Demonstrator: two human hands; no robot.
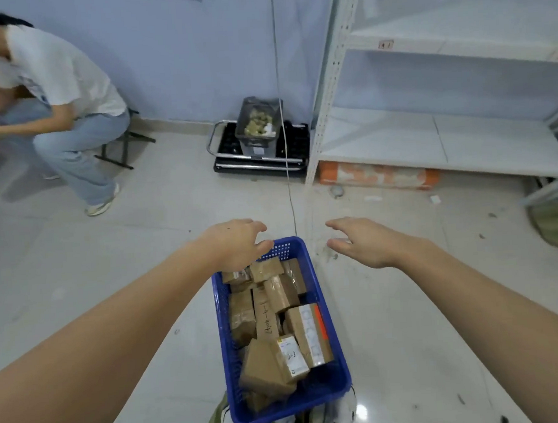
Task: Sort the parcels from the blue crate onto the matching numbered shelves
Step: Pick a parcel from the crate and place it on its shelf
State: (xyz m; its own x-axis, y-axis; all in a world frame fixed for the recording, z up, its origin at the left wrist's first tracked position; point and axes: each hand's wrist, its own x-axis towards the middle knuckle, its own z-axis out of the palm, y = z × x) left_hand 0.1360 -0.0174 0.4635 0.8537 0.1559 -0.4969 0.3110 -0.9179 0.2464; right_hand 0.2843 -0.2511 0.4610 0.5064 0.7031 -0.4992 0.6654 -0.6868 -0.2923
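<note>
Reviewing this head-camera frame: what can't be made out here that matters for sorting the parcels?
- Shelf tag: too small and blurred to read.
- Lower parcels in the blue crate: buried under the top parcels.
- Left hand fingers: curl past the crate's far rim; contact unclear.
- Upper shelves: cut off by the frame's top and right edges.

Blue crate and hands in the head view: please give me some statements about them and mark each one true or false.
1. The blue crate holds several cardboard parcels. True.
2. The right hand grips a parcel. False: it is open, off to the right of the crate, and holds nothing.
3. The left hand is over the far end of the crate with its fingers loosely bent. True.
4. The white shelves are packed with parcels. False: no parcel shows on them.
5. The crate stands on a shelf. False: it sits low by the tiled floor, in front of the person.
</note>
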